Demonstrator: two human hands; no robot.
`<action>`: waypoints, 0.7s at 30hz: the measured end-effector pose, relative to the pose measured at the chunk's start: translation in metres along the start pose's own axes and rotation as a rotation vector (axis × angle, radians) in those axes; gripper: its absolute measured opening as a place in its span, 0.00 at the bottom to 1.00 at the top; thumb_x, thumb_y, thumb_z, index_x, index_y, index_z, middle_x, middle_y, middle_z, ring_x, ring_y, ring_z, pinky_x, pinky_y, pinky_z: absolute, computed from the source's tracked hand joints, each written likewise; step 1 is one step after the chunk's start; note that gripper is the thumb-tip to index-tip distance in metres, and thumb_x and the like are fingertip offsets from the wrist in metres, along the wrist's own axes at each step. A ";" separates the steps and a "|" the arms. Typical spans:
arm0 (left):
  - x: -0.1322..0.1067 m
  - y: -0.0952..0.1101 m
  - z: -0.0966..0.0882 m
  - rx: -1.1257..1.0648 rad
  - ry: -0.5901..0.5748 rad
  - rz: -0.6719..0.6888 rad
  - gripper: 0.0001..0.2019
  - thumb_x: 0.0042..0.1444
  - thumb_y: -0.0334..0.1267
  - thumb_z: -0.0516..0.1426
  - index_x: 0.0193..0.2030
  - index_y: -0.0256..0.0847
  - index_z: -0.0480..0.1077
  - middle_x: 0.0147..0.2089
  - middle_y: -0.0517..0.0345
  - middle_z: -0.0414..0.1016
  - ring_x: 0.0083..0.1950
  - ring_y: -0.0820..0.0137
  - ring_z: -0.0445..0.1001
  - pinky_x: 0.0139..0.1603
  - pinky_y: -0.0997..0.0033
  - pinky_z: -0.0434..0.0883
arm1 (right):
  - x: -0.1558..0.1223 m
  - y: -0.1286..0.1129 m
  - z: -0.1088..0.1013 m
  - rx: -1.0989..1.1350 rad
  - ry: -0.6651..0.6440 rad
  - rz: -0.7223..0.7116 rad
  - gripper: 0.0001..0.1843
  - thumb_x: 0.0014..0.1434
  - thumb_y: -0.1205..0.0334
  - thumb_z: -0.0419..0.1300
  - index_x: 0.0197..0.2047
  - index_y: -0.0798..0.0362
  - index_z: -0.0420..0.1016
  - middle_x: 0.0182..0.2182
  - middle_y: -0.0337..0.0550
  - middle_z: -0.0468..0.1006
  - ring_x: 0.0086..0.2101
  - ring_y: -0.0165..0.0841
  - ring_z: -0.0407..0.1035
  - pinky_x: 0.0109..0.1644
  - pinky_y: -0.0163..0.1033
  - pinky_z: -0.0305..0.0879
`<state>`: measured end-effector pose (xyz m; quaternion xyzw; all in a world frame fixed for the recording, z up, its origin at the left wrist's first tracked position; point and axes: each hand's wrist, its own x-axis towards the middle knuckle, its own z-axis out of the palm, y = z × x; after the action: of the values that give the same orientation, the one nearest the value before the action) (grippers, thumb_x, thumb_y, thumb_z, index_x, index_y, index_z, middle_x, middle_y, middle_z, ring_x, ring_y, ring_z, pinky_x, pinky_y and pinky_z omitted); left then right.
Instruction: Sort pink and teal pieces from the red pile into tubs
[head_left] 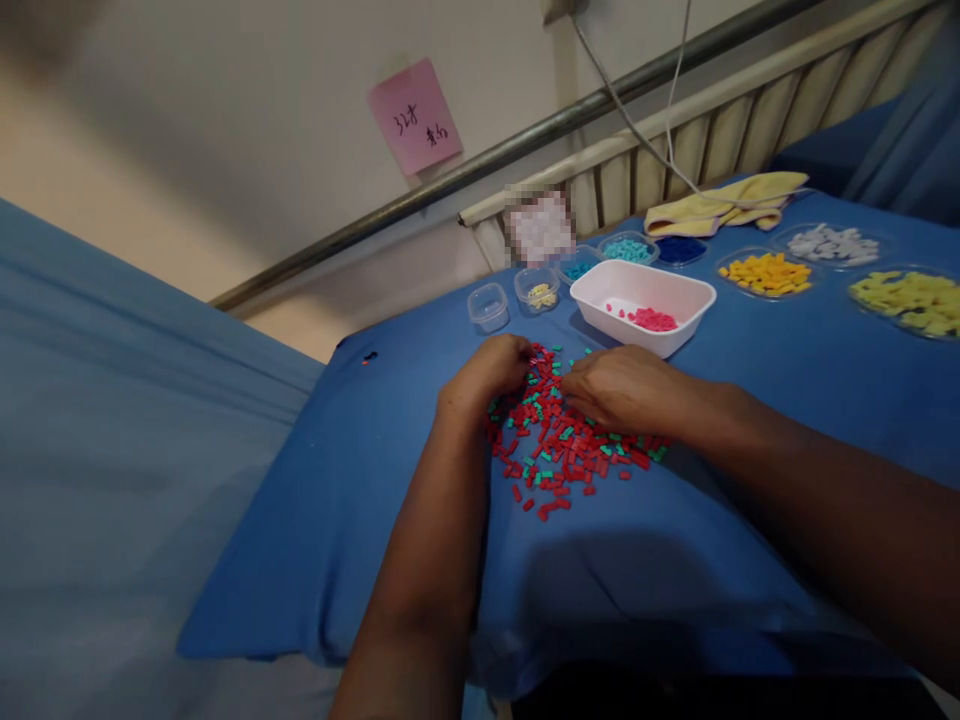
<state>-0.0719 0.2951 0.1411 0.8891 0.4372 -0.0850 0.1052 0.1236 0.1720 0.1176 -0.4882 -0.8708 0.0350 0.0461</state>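
Note:
A loose pile of small red and green plastic pieces is spread on the blue cloth in front of me. At its far left edge, my left hand is closed, fingers curled in among the pieces. My right hand reaches in from the right, its bent fingers pressed together on top of the pile. What either hand pinches is hidden by the fingers. Just beyond the right hand stands a white plastic tub with a small heap of pink-red pieces inside.
Behind the pile stand a clear container and one with pale yellow pieces. Farther right are containers of turquoise, orange, grey-white and yellow pieces. A yellow cloth lies by the bed rail.

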 end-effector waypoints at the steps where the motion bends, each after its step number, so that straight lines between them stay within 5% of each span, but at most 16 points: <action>1: 0.000 0.000 0.000 -0.008 -0.014 0.007 0.17 0.61 0.25 0.56 0.50 0.35 0.85 0.44 0.51 0.86 0.39 0.65 0.78 0.38 0.70 0.66 | 0.000 0.000 0.001 0.002 0.002 -0.001 0.16 0.77 0.56 0.53 0.49 0.52 0.81 0.44 0.53 0.86 0.42 0.42 0.79 0.40 0.41 0.61; 21: 0.000 -0.006 0.005 -0.015 0.100 0.073 0.10 0.64 0.29 0.57 0.42 0.35 0.82 0.37 0.53 0.82 0.33 0.68 0.70 0.36 0.67 0.61 | -0.001 0.000 -0.001 -0.008 0.005 -0.009 0.17 0.78 0.55 0.53 0.49 0.53 0.82 0.44 0.53 0.86 0.42 0.43 0.79 0.39 0.41 0.60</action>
<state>-0.0771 0.2972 0.1358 0.9068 0.4099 -0.0331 0.0930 0.1237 0.1712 0.1189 -0.4846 -0.8730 0.0302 0.0465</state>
